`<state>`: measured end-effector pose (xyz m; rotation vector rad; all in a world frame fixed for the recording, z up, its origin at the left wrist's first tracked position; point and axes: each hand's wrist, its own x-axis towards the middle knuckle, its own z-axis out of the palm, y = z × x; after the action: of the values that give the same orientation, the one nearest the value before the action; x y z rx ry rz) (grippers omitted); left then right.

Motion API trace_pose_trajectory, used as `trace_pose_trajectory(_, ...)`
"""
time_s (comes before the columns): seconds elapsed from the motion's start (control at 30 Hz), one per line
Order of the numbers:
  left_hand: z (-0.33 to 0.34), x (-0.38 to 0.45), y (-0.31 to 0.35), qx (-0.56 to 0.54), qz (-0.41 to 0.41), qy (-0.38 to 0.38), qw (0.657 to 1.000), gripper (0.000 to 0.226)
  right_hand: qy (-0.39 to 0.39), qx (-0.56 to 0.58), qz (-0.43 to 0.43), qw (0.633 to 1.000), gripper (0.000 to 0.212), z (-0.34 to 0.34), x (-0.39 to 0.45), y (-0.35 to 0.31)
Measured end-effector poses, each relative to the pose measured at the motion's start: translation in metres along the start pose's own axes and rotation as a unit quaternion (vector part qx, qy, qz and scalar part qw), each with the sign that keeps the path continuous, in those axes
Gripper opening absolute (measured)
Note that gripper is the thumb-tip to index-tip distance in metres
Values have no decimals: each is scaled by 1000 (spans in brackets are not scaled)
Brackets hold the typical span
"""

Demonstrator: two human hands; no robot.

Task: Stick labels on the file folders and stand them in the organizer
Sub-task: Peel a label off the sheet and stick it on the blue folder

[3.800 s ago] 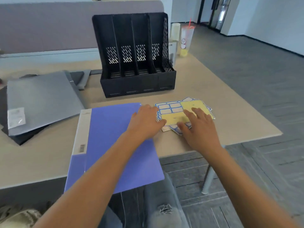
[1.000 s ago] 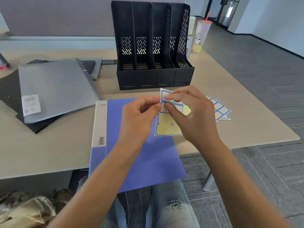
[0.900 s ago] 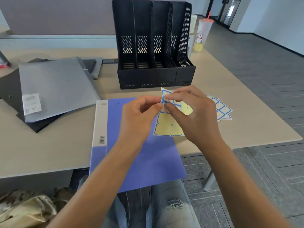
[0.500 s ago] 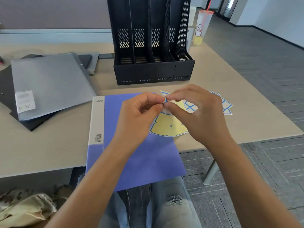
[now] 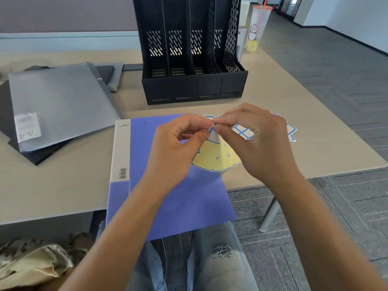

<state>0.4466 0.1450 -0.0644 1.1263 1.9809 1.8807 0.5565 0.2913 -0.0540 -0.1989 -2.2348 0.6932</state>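
- Beige tabletop (image 5: 294,106) fills the middle of the room, with grey carpet tiles beyond its right edge and a grey partition behind.
- Above its near edge, the left hand (image 5: 178,148) has thumb and forefinger curled together, pinching the top corner of a label sheet (image 5: 216,158); its other fingers are loosely bent beneath.
- From the other side, the right hand (image 5: 256,143) pinches the same corner, fingertip to fingertip with the left, its remaining fingers curled over.
- The pinched corner curls up, white with a blue line; whether a single label is lifting off I cannot tell.
- Below the fingers the sheet hangs as a bowed yellow backing with a blue edge, over the right part of a blue file folder (image 5: 163,198).
- That folder lies flat in front of the person, white spine strip and barcode on its left, its near end jutting past the tabletop edge above the knees in torn jeans (image 5: 210,261).
- More label sheets (image 5: 289,131), white with blue borders, lie on the tabletop just behind the right hand.
- Farther back stands a black organizer (image 5: 193,59) with upright slots, none holding a folder.
- Well to the left, a grey folder (image 5: 63,101) with a small white label marked A rests on darker folders.
- Beside the organizer's right side stands a clear cup (image 5: 258,26) with a red straw.
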Motion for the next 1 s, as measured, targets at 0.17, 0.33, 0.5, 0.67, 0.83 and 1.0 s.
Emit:
trace_pose_trajectory(0.17, 1, -1, 1, 2, 8, 4, 1000, 28, 7, 40, 23, 999, 7, 4, -3, -4)
trace_pose_trajectory(0.33, -1, -4, 1, 6, 11, 0, 1000, 30, -6, 75, 72, 995, 2, 4, -4, -8)
trace_pose_trajectory(0.5, 0, -4, -2, -1, -2, 1, 1000, 24, -9, 74, 93, 993, 4, 8, -4, -8)
trace_pose_trajectory(0.67, 6, -5, -1, -31, -37, 7, 999, 12, -7, 64, 93, 994, 5, 14, -8, -7)
trace_pose_trajectory(0.83, 8, 0, -3, -6, -70, 46, 996, 6, -17, 70, 85, 994, 4, 17, -12, -5)
trace_pose_trajectory(1.0, 7, -1, -5, 0, -81, 51, 995, 7, 5, 97, 134, 986, 6, 17, -14, -5)
